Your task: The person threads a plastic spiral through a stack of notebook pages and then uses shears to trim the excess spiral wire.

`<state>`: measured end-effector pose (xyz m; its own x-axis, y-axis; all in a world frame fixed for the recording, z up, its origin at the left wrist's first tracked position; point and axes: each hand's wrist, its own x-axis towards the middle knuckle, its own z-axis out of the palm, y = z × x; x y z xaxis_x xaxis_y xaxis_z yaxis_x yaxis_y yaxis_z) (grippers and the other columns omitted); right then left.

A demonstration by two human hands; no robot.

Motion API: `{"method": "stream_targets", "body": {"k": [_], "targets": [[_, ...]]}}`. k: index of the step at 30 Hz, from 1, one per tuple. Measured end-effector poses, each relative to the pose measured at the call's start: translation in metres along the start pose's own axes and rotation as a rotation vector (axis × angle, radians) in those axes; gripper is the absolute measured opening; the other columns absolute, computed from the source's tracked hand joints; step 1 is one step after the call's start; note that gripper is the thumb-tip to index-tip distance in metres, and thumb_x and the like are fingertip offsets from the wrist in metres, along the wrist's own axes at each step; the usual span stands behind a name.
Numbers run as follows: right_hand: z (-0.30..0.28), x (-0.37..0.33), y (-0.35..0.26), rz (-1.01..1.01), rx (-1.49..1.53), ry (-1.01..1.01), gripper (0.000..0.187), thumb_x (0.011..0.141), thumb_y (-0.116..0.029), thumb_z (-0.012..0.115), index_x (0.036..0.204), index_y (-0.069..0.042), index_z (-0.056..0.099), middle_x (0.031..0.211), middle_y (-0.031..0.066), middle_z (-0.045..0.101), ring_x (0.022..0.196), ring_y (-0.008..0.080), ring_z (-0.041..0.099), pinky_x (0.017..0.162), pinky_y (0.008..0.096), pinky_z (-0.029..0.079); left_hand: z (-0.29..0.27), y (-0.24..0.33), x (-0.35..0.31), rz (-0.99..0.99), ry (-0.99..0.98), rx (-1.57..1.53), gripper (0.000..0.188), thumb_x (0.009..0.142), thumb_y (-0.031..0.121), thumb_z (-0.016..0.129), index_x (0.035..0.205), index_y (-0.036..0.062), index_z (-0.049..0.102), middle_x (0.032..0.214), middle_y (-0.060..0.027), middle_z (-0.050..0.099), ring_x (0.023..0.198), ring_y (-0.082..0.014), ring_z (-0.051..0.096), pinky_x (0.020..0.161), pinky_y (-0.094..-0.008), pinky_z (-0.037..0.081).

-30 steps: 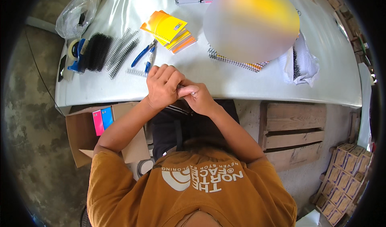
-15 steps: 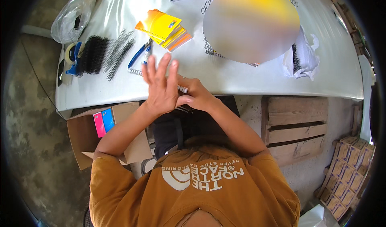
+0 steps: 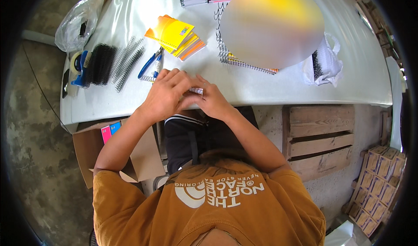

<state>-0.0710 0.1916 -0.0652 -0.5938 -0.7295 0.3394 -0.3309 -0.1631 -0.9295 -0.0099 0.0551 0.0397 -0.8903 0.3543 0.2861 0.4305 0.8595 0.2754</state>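
Observation:
My left hand [image 3: 164,97] and my right hand [image 3: 212,101] meet at the near edge of the white table [image 3: 270,87]. Between their fingertips they pinch a small pale object [image 3: 196,90]; most of it is hidden and I cannot tell what it is. The left hand's fingers lie over it and over the right hand's fingers. Just beyond the left hand lie blue-handled pliers [image 3: 150,65] and a short wire coil [image 3: 149,78].
A stack of yellow and orange notebooks [image 3: 174,34], black binding coils [image 3: 102,63], grey coils [image 3: 128,62] and a tape dispenser [image 3: 78,65] lie on the left. A spiral notebook [image 3: 248,62] and white bag [image 3: 324,65] are right. An open cardboard box [image 3: 130,154] and wooden pallets [image 3: 318,137] sit below the table.
The left hand lifted with fingers spread half a second ago and has come back down over the right hand's fingers. Both hands sit slightly farther right on the table edge.

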Motion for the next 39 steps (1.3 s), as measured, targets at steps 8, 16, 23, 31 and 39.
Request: {"method": "stream_targets", "body": {"k": [8,16,23,31,39], "targets": [[-0.003,0.003,-0.004,-0.033,-0.074,-0.036,0.023,0.085,-0.015,0.058,0.106,-0.006,0.058,0.1,0.0122,0.064,0.095,0.0327,0.058,0.103,0.0489,0.031,-0.009,-0.008,0.005,-0.034,-0.133,-0.052,0.022,0.077,0.018,0.067,0.096,0.0076,0.063,0.082,-0.0059,0.059,0.08,-0.025,0.056,0.072,-0.034,0.044],[0.0,0.004,-0.002,-0.031,-0.043,0.002,0.02,0.084,-0.011,0.057,0.103,-0.006,0.059,0.095,0.012,0.065,0.094,0.0342,0.058,0.101,0.0487,0.033,-0.015,-0.007,0.011,-0.041,-0.189,-0.17,0.022,0.076,0.012,0.067,0.096,0.0069,0.063,0.084,-0.0084,0.058,0.08,-0.0274,0.056,0.073,-0.0359,0.044],[0.005,0.001,0.001,0.088,0.3,0.038,0.025,0.082,-0.006,0.057,0.107,-0.007,0.058,0.101,0.0106,0.064,0.096,0.0331,0.058,0.102,0.0488,0.032,-0.011,0.014,0.017,-0.063,-0.014,0.009,0.032,0.07,0.01,0.071,0.1,0.0054,0.06,0.085,-0.0086,0.058,0.082,-0.0285,0.056,0.075,-0.0367,0.044],[0.001,0.005,-0.003,0.072,-0.035,-0.014,0.028,0.078,-0.004,0.058,0.106,-0.007,0.058,0.102,0.0091,0.062,0.102,0.0294,0.056,0.102,0.0484,0.032,-0.012,0.014,0.016,-0.227,-0.146,0.057,0.032,0.066,0.014,0.074,0.094,0.0074,0.06,0.084,-0.0064,0.059,0.082,-0.0275,0.058,0.073,-0.0366,0.044],[0.005,0.002,-0.001,0.078,0.083,0.04,0.022,0.076,-0.007,0.059,0.098,-0.008,0.06,0.099,0.0068,0.063,0.097,0.0286,0.057,0.103,0.0433,0.032,-0.007,0.02,0.015,-0.195,-0.066,0.029,0.027,0.07,0.015,0.07,0.095,0.0096,0.059,0.088,-0.0053,0.06,0.086,-0.0244,0.057,0.076,-0.0346,0.04]]}}
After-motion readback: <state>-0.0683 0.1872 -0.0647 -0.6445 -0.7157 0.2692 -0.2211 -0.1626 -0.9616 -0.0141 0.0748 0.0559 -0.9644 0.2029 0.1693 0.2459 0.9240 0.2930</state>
